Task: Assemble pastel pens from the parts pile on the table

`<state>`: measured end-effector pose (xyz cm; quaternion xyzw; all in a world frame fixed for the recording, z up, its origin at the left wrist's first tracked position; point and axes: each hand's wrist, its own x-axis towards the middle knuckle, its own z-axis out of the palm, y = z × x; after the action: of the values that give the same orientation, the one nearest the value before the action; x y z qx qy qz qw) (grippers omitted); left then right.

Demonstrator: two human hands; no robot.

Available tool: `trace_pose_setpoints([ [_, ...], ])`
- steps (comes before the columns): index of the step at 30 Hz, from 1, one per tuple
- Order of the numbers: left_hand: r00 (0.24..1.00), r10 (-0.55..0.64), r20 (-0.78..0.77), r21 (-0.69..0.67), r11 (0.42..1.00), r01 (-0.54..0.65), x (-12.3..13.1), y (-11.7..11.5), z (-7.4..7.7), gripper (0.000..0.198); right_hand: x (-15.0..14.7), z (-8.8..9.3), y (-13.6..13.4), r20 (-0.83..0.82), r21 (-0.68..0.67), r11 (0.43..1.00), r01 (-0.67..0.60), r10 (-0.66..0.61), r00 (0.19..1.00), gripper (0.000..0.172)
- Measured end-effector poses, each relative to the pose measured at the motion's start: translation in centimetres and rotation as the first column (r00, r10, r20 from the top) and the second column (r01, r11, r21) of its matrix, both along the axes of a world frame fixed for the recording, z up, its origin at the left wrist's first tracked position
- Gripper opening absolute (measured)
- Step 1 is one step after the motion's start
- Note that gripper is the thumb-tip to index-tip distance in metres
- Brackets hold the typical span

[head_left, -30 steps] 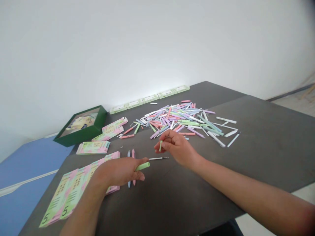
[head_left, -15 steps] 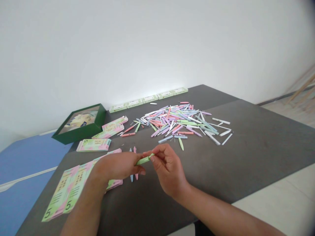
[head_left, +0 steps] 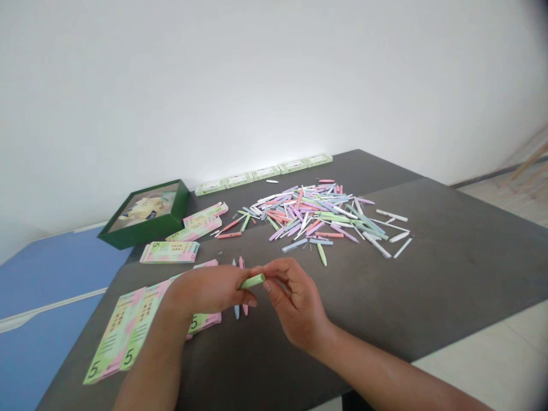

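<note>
A light green pen barrel (head_left: pixel 252 281) is gripped in my left hand (head_left: pixel 218 290), its open-looking end pointing right. My right hand (head_left: pixel 295 299) is close beside that end, thumb and index finger curled together; whatever they hold, if anything, is hidden. The fingertips of both hands meet just above the barrel. Behind my left hand lie a blue pen (head_left: pixel 236 308) and a pink pen (head_left: pixel 244 302) on the dark table. Beyond the hands spreads a heap of pastel pen parts (head_left: pixel 317 211), with a loose green pen part (head_left: pixel 321 254) at its near edge.
Green and pink printed packs (head_left: pixel 113 337) lie at the left, partly under my left forearm; more packs (head_left: pixel 169 252) sit farther back. A green box (head_left: pixel 175 214) holding plastic bags stands behind them. A row of pale green boxes (head_left: pixel 265 172) lines the wall.
The fingers of my right hand have come off the barrel's end, which now shows. My left hand keeps its hold. The whole view has shifted slightly.
</note>
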<state>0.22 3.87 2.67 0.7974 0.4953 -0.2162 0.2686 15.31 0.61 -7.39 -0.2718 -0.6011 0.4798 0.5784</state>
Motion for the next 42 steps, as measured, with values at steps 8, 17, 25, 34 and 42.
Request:
trace_pose_setpoints([
  [8, 1.0, 0.015, -0.018, -0.022, 1.0, -0.015, -0.7, 0.0, 0.5, 0.05, 3.2, 0.2, 3.0, 0.023, -0.019, 0.999, 0.051, -0.051, 0.998, 0.021],
  [17, 0.999, 0.003, 0.037, -0.023, 1.0, -0.002, -2.3, 0.2, 0.5, 0.052, 7.7, -1.9, 6.8, 0.892, 0.196, 0.981, -0.011, -0.174, 0.417, 0.011],
  [25, 0.999, -0.006, 0.053, 0.045, 0.999, 0.004, -3.1, -0.1, 0.5, 0.06, 4.8, -3.2, 6.4, 0.948, 0.315, 0.909, -0.274, -0.291, 0.128, 0.017],
  [34, 0.999, 0.017, 0.038, 0.04, 0.999, -0.018, -3.3, 0.0, 0.7, 0.061, 4.0, -2.8, 7.4, 0.931, 0.348, 0.842, -0.412, -0.362, 0.047, 0.015],
  [42, 0.998, 0.011, 0.065, 0.013, 1.0, -0.012, -3.2, 0.6, -0.1, 0.056, 6.9, 5.4, 9.4, 0.932, 0.323, 0.805, -0.498, -0.363, 0.017, 0.015],
])
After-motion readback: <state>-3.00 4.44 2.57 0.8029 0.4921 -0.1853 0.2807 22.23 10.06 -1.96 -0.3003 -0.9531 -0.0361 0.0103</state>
